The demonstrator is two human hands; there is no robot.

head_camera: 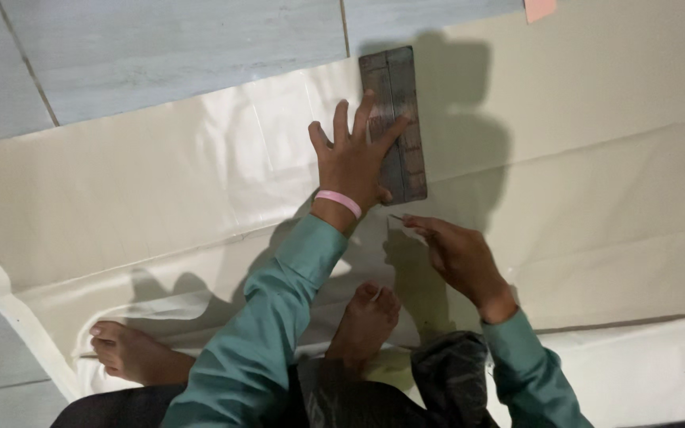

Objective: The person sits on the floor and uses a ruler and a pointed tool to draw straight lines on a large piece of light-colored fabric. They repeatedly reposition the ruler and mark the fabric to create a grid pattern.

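The pink paper (540,9) is cut off by the top edge.

The cream cloth (596,158) looks smooth, faintly sheeny (creased in places); the ruler (396,119) seems dark, worn wood, matt. Floor tiles (160,55) are pale, smooth; the sleeves (271,333) are soft teal fabric.

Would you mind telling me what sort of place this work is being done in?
Probably a home or small tailoring workspace, on the floor. Pale cloth is spread over grey floor tiles, the person sits barefoot on it, and the left hand presses a flat ruler while the right hand marks.
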